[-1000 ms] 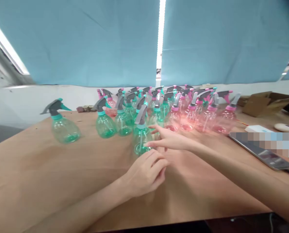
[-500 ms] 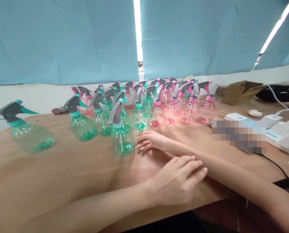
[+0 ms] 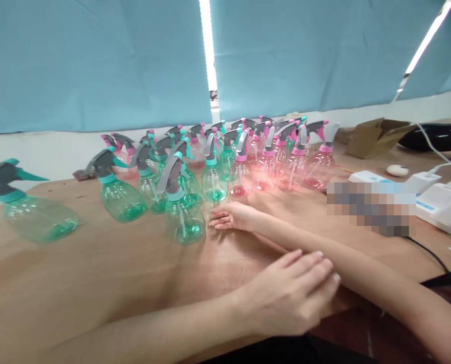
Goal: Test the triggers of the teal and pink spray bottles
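Note:
My right hand (image 3: 235, 216) rests on the table, palm side turned toward the bottles, with its fingers loosely stretched out and nothing in them. Its fingertips are just right of the nearest green spray bottle (image 3: 185, 220), which stands upright with a grey and turquoise trigger head. Just behind those fingers is another green spray bottle (image 3: 213, 184). Closer to me, my left hand (image 3: 295, 293) hovers by the table's front edge, beside my right forearm. Its fingers are extended and close together, and no object shows in them. Whether it touches the forearm I cannot tell.
Several pink spray bottles (image 3: 295, 167) stand behind my right hand. At far left a green spray bottle (image 3: 43, 220) appears tilted. To the right lie a white power strip (image 3: 450, 222) with plugs and cables, a blurred-out object (image 3: 369, 210), a white mouse (image 3: 397, 170) and a cardboard box (image 3: 379, 136).
My left hand has moved right and slightly down, toward the table's front edge. My right hand keeps its place beside the bottles. The whole view has shifted a little.

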A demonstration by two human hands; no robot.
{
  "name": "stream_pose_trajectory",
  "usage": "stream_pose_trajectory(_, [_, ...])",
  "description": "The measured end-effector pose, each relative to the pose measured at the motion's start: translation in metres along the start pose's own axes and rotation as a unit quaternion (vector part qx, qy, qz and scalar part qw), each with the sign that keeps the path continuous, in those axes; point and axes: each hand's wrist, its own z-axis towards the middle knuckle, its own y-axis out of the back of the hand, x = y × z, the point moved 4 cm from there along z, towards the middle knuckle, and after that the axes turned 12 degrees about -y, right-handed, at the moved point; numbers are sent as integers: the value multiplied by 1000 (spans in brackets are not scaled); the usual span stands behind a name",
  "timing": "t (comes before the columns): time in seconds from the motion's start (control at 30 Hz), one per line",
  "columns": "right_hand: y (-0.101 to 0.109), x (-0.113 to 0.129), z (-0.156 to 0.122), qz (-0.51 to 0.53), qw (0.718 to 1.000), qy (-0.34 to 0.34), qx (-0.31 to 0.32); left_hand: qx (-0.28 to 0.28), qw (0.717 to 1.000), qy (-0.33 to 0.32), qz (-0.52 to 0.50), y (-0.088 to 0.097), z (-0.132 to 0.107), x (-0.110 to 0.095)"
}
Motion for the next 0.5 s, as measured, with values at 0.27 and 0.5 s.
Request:
stream_pose_trajectory(0.27, [1, 5, -6, 32, 999, -15, 7, 24, 999, -21, 25, -1, -8, 7])
stream_pose_trajectory(0.5, [2, 6, -7, -30, 999, 3, -26, -12, 999, 11, 45, 4, -19, 23])
